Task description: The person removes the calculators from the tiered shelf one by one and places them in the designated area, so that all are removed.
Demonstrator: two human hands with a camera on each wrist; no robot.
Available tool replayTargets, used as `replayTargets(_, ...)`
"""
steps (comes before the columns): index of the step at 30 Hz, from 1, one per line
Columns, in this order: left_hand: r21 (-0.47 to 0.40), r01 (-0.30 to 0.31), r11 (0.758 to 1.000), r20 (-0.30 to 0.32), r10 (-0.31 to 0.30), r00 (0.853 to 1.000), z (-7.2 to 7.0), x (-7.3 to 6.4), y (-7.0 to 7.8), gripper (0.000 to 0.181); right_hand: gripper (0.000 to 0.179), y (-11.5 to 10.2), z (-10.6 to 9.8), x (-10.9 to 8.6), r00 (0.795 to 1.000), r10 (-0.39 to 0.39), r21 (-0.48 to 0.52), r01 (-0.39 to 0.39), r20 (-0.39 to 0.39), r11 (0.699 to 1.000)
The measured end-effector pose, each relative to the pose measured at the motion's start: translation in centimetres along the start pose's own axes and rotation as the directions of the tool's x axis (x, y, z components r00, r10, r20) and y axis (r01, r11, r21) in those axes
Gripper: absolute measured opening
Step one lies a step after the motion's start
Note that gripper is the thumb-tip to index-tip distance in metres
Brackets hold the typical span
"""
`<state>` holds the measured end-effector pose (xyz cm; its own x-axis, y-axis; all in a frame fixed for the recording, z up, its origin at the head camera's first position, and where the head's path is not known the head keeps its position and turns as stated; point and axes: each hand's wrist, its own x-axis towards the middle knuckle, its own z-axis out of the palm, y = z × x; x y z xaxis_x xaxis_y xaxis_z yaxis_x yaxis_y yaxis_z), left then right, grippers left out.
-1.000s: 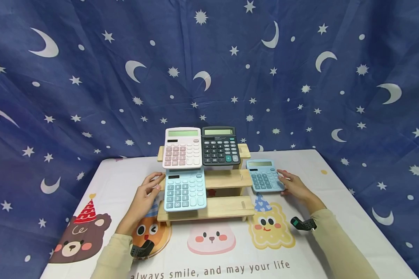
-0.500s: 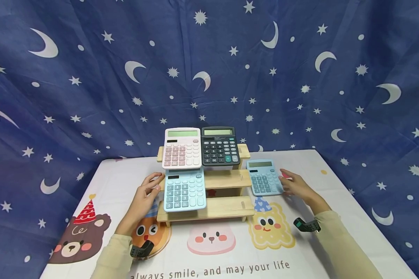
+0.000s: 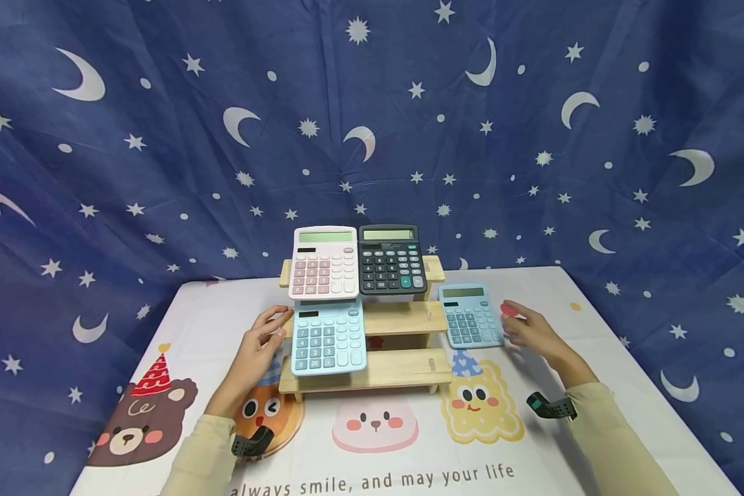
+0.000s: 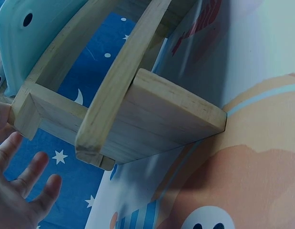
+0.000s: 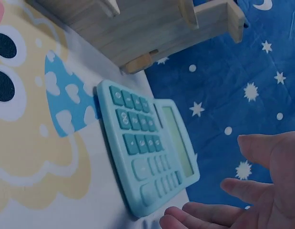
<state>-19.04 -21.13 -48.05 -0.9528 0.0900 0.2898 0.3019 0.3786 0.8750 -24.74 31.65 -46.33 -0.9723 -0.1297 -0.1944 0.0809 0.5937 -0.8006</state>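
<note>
My left hand (image 3: 255, 351) is at the left end of a three-tier wooden shelf (image 3: 403, 368), fingertips right at its edge. The left wrist view has those fingers (image 4: 30, 174) spread, close to a wooden corner. A light-blue calculator (image 3: 328, 342) leans on the shelf's lower tiers beside this hand. To the right of the shelf, a second light-blue calculator (image 3: 469, 324) lies face up on the table. My right hand (image 3: 536, 337) hovers just off its right side, holding nothing. In the right wrist view a gap separates the loosely extended fingers (image 5: 249, 191) from that calculator.
On the top tier, a white calculator with pink keys (image 3: 324, 264) stands beside a black calculator (image 3: 389, 260). The table wears a white cartoon-printed cloth (image 3: 471, 461). A blue star-and-moon curtain (image 3: 372, 186) hangs behind and at both sides.
The calculator on the table has shifted slightly toward me at its near edge. My right hand has come off it and drawn away to the right. My left hand stays put.
</note>
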Motion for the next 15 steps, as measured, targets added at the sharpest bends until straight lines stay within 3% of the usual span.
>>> replayTargets(7,0.002,0.014,1.000,0.010,-0.014,1.000,0.2,0.1,-0.1,0.040,0.067,-1.3,0.3,-1.2,0.996,-0.086,0.031,0.088,-0.038,0.996)
replayTargets(15,0.005,0.020,1.000,0.004,-0.020,1.000,0.2,0.0,0.0,0.040,0.060,-3.3,1.4,-2.3,0.971,-0.214,0.052,0.220,-0.102,0.974)
